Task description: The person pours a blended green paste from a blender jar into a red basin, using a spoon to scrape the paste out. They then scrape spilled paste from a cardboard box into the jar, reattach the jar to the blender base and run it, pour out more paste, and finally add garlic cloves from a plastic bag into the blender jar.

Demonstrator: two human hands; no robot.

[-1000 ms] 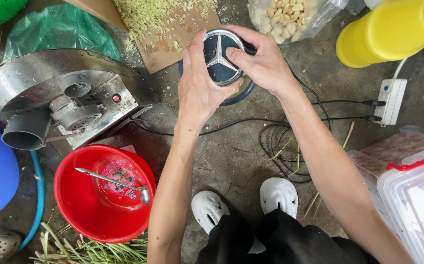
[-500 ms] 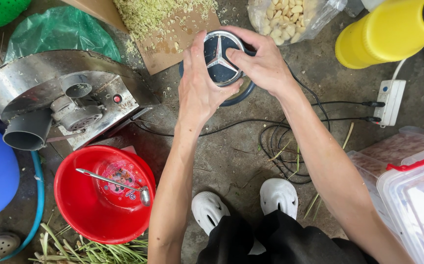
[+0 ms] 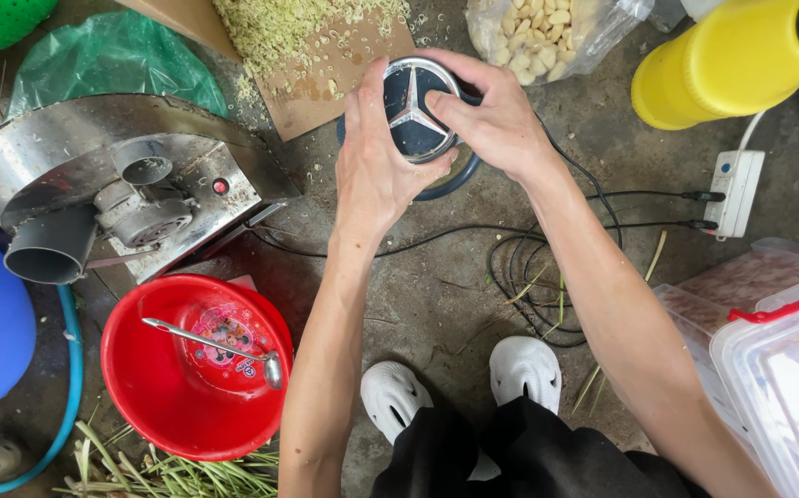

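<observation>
Concrete floor [image 3: 436, 304]: we gripped the upright grinder [image 3: 415, 115] from both sides, left hand [image 3: 376, 171] and right hand [image 3: 496, 120] equally near.

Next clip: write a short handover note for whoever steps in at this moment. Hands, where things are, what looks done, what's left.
Left hand: wrapped around the left side of the round dark grinder jar with a three-spoke metal lid.
Right hand: on the jar's right side and top, fingers across the lid.
The jar stands on the concrete floor, by the brown cardboard sheet with chopped green-yellow bits.
Red plastic bowl with a metal ladle sits lower left, beside the steel slicing machine.
Done: a pile is chopped.
Left: lid on, both hands on it; contents unseen.
</observation>
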